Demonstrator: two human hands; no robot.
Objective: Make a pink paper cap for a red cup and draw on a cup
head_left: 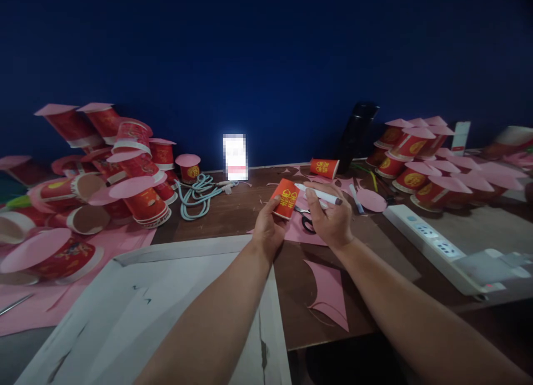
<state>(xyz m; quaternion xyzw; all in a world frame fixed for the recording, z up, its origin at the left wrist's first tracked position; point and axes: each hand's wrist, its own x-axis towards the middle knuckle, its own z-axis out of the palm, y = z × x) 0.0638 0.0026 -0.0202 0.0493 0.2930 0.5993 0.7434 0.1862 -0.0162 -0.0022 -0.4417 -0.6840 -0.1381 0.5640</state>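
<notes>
My left hand (268, 226) is closed around a red paper cup (286, 198) with yellow lettering, held tilted above the table. In my right hand (333, 218) is a white marker pen (318, 193), its tip end pointing at the cup's upper right edge. Whether the tip touches the cup I cannot tell. Beneath my hands lie scissors with black handles (308, 224) on pink paper (297, 232). A second red cup (325, 168) rests on its side farther back. To the right of my right hand are a pink paper disc (372, 200) and a slim white-and-blue stick-like item (356, 199).
Red cups topped with pink discs are piled at left (137, 201) and right (416, 143). A pale cable (195, 199), a lit phone-like screen (235, 157), a black bottle (358, 132), a power strip (433, 246), a white tray (166, 251) and a pink scrap (328, 288) surround me.
</notes>
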